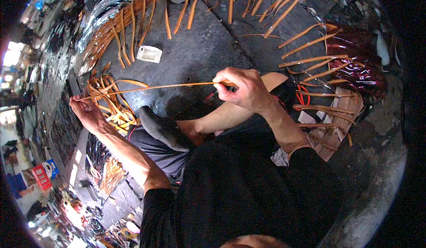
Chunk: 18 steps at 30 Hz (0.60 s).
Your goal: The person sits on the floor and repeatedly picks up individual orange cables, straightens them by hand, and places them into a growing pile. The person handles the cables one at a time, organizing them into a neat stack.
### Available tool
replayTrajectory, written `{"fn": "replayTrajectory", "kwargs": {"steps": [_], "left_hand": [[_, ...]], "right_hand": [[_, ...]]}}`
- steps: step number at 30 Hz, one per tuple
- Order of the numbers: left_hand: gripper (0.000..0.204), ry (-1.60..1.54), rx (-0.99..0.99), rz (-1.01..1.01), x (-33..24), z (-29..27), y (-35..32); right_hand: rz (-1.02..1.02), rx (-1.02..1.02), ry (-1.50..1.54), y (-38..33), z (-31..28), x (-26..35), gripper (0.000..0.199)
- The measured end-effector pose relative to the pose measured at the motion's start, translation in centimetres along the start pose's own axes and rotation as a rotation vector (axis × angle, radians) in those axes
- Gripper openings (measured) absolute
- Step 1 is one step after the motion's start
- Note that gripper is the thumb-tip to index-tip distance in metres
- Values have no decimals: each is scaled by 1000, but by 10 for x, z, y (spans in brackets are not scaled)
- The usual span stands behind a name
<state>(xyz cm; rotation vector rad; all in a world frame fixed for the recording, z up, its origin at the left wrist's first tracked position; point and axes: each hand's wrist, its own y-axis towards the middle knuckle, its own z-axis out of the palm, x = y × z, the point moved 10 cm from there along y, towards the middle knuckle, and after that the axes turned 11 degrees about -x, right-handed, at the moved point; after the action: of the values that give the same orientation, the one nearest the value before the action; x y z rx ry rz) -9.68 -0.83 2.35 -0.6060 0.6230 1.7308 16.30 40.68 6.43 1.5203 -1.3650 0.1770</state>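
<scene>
Black-clad lap point(248, 190) nearest the lens, bare foot point(195, 134) tucked across it, grey sandal point(162, 130) just left of that.

Beyond the lap: one long thin orange strip point(155, 87) stretched taut between both hands. Long axis runs nearly level, left to right, rising slightly toward the right end.

Right hand point(244, 88) closed on the right end of the strip, fingers curled together, thumb and forefinger clamped on it. Knuckles up, strip leaving the pinch toward the left.

Left hand point(86, 110) pinching the far left end, fingers point(77, 100) drawn together around it, arm stretched well out to the side. Strip leaves this pinch toward the right.

Key relation: strip lies wholly between the two pinches, no slack visible, neither end free. Right hand sits closer to the body's midline and over the foot; left hand well apart, out beside the loose heap of orange strips point(108, 103) lying just right of and below its fingers.

Beyond the right fingers: dark stone floor point(199, 52), more orange strips fanned out in a ring point(284, 8). Small white tray point(149, 54) ahead of the strip's midpoint, not touching it. Orange scissor handles point(303, 95) just right of the right wrist. Dark shiny wrapping point(355, 61) further right.
</scene>
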Motion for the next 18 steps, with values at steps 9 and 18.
{"fn": "replayTrajectory", "kwargs": {"steps": [9,18], "left_hand": [[22,-54,-9,-8,-1,-24,15],[28,196,-109,1,25,-54,13]], "right_hand": [[20,26,-23,-9,-7,-10,17],[246,106,-58,-24,-18,-44,12]]}}
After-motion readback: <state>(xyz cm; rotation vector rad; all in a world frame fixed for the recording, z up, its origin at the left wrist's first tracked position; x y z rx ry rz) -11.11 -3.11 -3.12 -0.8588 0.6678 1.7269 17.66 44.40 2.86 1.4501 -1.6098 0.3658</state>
